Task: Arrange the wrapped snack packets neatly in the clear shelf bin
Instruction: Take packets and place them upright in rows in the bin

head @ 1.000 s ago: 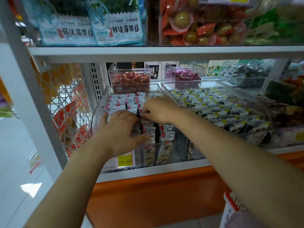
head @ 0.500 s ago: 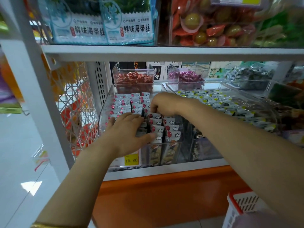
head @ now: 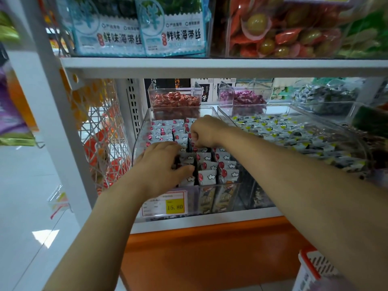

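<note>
Bin front: the clear shelf bin [head: 140,141] sits on the lower shelf, with a price tag [head: 165,203] on its near wall.
Left hand: the left hand [head: 161,164] is over the bin's near-left rows. Its fingers [head: 168,149] are bent down and the thumb is pressed in from the near side, gripping a clutch of snack packets [head: 207,177].
Packets: they stand on edge inside the bin, and their rows run from the near wall to the far wall. Dark gaps [head: 196,171] split the rows at bin centre.
Key relation: the loose rows lie directly under and just right of the left fingers, so this hand is nearer. Judgement: the next move squeezes the rows sideways to close the gaps.
Right hand: the right hand [head: 206,131] is over the bin's middle, farther in, with its fingers curled tight. I cannot tell whether it holds a packet.
Room: the shelf board above the bin leaves open reach. The bin's right wall touches a neighbouring bin [head: 294,133].
Beyond bin: a small box of red sweets [head: 174,99] stands behind the far wall.
</note>
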The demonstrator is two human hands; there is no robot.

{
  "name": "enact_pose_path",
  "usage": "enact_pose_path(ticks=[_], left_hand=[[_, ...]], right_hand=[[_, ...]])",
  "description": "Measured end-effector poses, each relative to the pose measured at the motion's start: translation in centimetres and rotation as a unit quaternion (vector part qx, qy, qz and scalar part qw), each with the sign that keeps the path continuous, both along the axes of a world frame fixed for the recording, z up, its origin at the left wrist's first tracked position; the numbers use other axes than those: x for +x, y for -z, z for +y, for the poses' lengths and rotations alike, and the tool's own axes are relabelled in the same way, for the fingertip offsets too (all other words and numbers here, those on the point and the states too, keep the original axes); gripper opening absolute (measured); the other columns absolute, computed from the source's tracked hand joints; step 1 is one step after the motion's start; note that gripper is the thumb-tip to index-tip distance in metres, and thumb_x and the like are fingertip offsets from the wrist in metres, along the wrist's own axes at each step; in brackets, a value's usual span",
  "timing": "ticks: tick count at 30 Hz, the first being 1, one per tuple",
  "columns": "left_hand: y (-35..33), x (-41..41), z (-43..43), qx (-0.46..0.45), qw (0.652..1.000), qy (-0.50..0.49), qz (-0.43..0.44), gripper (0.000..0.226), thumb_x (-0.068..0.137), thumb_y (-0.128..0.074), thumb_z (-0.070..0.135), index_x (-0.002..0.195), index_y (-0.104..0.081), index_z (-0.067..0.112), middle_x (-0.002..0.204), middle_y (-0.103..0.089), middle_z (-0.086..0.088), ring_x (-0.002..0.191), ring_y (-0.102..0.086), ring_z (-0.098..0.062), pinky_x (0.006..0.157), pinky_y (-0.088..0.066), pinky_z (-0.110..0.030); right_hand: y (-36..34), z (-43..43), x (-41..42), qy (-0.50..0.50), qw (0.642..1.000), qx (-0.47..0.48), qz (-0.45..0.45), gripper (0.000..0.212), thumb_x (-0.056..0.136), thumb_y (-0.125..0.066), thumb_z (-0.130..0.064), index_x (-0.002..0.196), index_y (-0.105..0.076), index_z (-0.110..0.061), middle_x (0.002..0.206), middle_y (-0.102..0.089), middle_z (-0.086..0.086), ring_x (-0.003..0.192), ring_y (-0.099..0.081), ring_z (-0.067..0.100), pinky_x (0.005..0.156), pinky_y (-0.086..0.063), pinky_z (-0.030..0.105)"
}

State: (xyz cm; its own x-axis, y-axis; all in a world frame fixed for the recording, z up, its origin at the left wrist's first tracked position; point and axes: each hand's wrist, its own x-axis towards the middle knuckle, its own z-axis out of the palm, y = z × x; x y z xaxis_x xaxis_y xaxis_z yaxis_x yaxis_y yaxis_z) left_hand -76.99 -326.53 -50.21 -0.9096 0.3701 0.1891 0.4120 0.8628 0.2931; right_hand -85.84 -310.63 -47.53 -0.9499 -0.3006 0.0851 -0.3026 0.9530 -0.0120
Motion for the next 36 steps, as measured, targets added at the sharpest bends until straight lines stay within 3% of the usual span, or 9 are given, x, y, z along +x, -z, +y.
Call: enact_pose_path(ticks=[4,8,12,17,21,25,31,33,36], left_hand=[[-0.4,0.3,0.4,0.033,0.999,-0.004,0.006,0.057,0.089,-0.05,0.046,0.135,-0.042,0.013,0.141,-0.043,-0.007,0.13,-0.033,-0.024,0.104,-0.029,-0.035],[-0.5,0.1,0.4,0.051,0.999,-0.009,0.006,0.061,0.09,-0.052,0.042,0.143,-0.035,0.014,0.147,-0.038,-0.006,0.135,-0.03,-0.024,0.111,-0.027,-0.037],[-0.6,0.2,0.5,0.082,0.996,-0.016,0.009,0.049,0.091,-0.054,0.035,0.132,-0.045,0.011,0.135,-0.047,-0.009,0.124,-0.041,-0.025,0.102,-0.035,-0.035],[-1.0,0.7,0.7,0.142,0.988,-0.035,0.055,0.052,0.093,-0.054,0.026,0.14,-0.039,0.011,0.144,-0.042,-0.008,0.13,-0.038,-0.022,0.103,-0.029,-0.026],[-1.3,0.8,0.8,0.221,0.972,-0.047,0.072,0.047,0.095,-0.051,0.018,0.14,-0.041,0.011,0.144,-0.042,-0.009,0.129,-0.042,-0.021,0.106,-0.035,-0.033],[-1.5,1.1,1.3,0.298,0.952,-0.035,0.057,0.046,0.095,-0.05,0.017,0.14,-0.039,0.013,0.139,-0.047,-0.003,0.114,-0.05,-0.011,0.087,-0.043,-0.028],[-1.5,1.9,2.0,0.382,0.923,-0.009,-0.04,0.032,0.094,-0.051,0.023,0.126,-0.055,0.019,0.104,-0.066,-0.006,0.091,-0.066,-0.021,0.085,-0.055,-0.044],[-1.4,1.9,2.0,0.435,0.897,-0.007,-0.076,0.022,0.094,-0.052,0.023,0.113,-0.063,0.018,0.096,-0.068,-0.004,0.082,-0.068,-0.01,0.075,-0.059,-0.035],[-1.1,1.7,2.1,0.513,0.849,-0.008,-0.128,0.017,0.094,-0.052,0.023,0.1,-0.067,0.015,0.092,-0.07,-0.002,0.081,-0.069,-0.01,0.066,-0.055,-0.019]], right_hand=[[-0.7,0.5,0.4,-0.002,0.999,-0.051,-0.02,0.013,0.087,-0.053,-0.001,0.094,-0.064,0.001,0.106,-0.065,0.018,0.099,-0.061,0.03,0.085,-0.049,0.038],[-1.0,1.1,1.0,0.009,0.99,-0.127,0.052,0.004,0.087,-0.06,-0.006,0.084,-0.057,-0.008,0.1,-0.062,0.009,0.092,-0.057,0.024,0.078,-0.044,0.032],[-0.7,1.4,1.8,-0.015,0.994,-0.103,0.025,0.013,0.087,-0.062,-0.011,0.081,-0.052,-0.017,0.093,-0.056,0.002,0.086,-0.05,0.018,0.075,-0.039,0.029],[-1.3,1.8,3.5,-0.017,0.967,-0.222,0.125,0.008,0.088,-0.061,-0.01,0.083,-0.056,-0.014,0.088,-0.056,-0.001,0.083,-0.054,0.018,0.076,-0.046,0.034],[-1.5,2.6,6.2,-0.034,0.915,-0.332,0.225,0.011,0.088,-0.061,-0.011,0.08,-0.054,-0.016,0.079,-0.052,-0.007,0.074,-0.053,0.015,0.066,-0.044,0.029],[-1.4,3.5,9.4,-0.023,0.836,-0.473,0.278,0.011,0.088,-0.061,-0.007,0.082,-0.055,-0.013,0.075,-0.051,-0.012,0.068,-0.05,-0.001,0.065,-0.04,0.012],[-0.2,4.5,11.6,0.03,0.727,-0.672,0.134,0.003,0.09,-0.059,-0.005,0.087,-0.06,-0.005,0.081,-0.062,0.006,0.064,-0.059,0.008,0.054,-0.053,0.019],[0.1,4.6,11.8,0.039,0.704,-0.701,0.109,0.007,0.09,-0.059,-0.005,0.084,-0.06,-0.008,0.08,-0.063,0.004,0.063,-0.061,0.003,0.054,-0.054,0.019],[0.4,5.0,11.8,0.051,0.709,-0.698,0.08,0.008,0.09,-0.059,-0.01,0.083,-0.062,-0.009,0.076,-0.063,0.001,0.059,-0.06,0.002,0.051,-0.053,0.021]])
